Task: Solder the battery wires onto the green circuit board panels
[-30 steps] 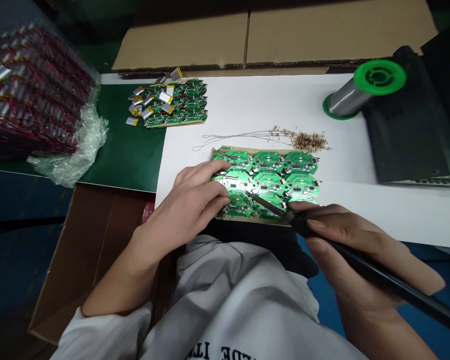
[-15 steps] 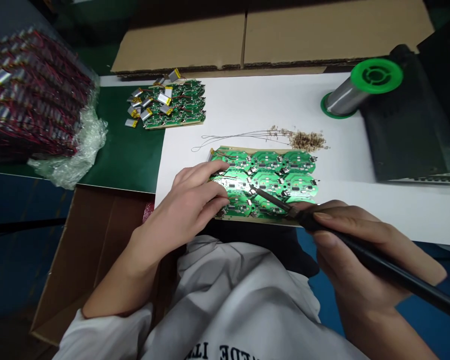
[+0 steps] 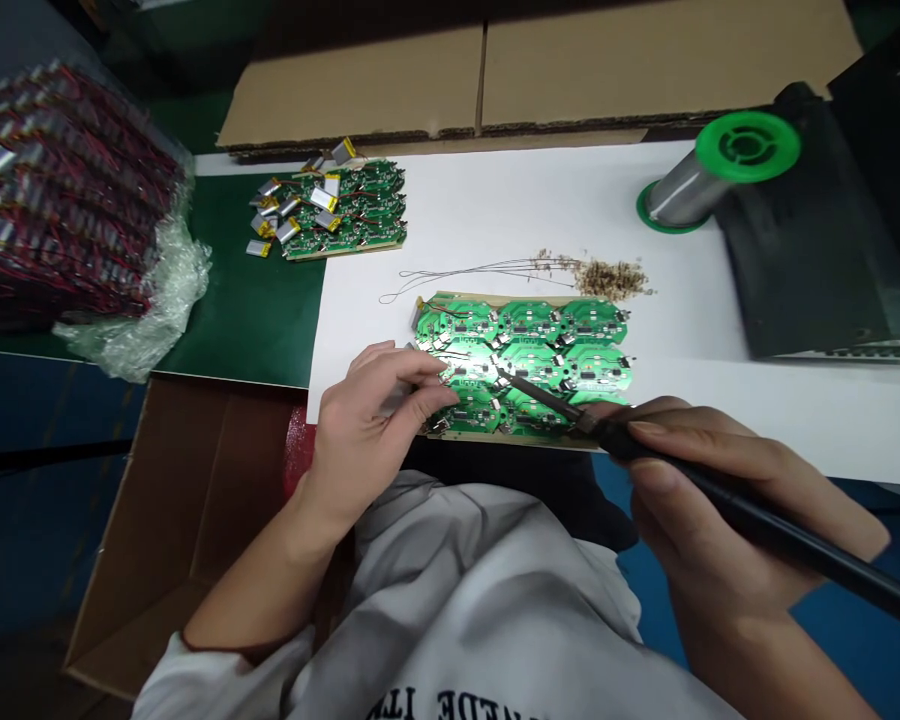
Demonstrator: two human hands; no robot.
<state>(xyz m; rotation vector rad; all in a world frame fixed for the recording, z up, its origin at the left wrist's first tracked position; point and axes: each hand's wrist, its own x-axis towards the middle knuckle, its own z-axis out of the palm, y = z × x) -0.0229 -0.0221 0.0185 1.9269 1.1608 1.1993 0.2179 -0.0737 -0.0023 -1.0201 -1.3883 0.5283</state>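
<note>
A green circuit board panel (image 3: 529, 365), made of several joined round boards, lies on the white table surface. My right hand (image 3: 720, 490) grips a black soldering iron (image 3: 690, 470) like a pen. Its tip touches or hovers just over the panel's middle row, left of centre. At the panel's left edge is my left hand (image 3: 375, 420), thumb and forefinger drawn together in a pinch. What sits between those fingertips is too small to make out. Thin wires run across the board beside them, and a small silver battery (image 3: 418, 315) shows at the upper left corner.
A solder spool (image 3: 679, 190) stands at the back right beside a black box (image 3: 787, 270). Brown residue and thin wire (image 3: 607, 278) lie behind the panel. A second panel (image 3: 375, 205) carries several batteries. Stacked batteries (image 3: 67, 190) rise at left; below is an open carton (image 3: 195, 500).
My left hand has drawn back slightly, its fingers changing from spread over the panel's left side to a pinch at that edge. The soldering iron stays nearly in place on the panel.
</note>
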